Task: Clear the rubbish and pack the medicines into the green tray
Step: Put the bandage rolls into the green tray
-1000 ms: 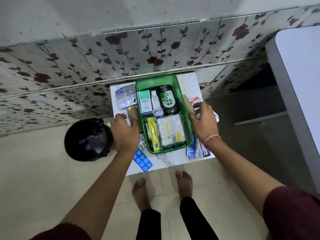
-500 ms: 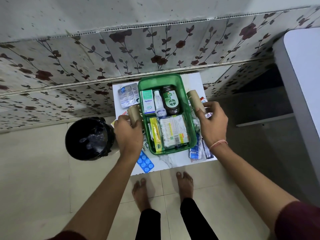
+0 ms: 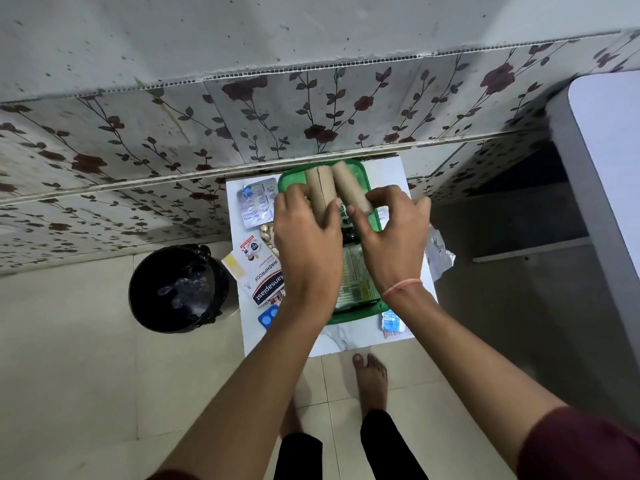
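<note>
Above the green tray (image 3: 353, 315) my left hand (image 3: 308, 244) grips one brown cardboard tube (image 3: 320, 192), and my right hand (image 3: 391, 240) grips a second cardboard tube (image 3: 349, 188). The two tubes are side by side and touching, lifted over the tray's far end. My hands hide most of the tray's contents; a dark bottle (image 3: 346, 225) and a printed strip pack (image 3: 353, 271) show between them. On the white table (image 3: 332, 341), left of the tray, lie a silver blister pack (image 3: 256, 202), a Hansaplast box (image 3: 265, 275) and a blue blister strip (image 3: 268, 315).
A black bin (image 3: 176, 289) lined with a bag stands on the floor left of the table. Crumpled wrappers (image 3: 438, 251) and a sachet (image 3: 393, 323) lie at the table's right edge. A flowered tile wall runs behind. A white surface (image 3: 609, 161) rises at the right.
Both hands lifted the cardboard tubes from either side of the tray and brought them together above its far end. The view moved closer.
</note>
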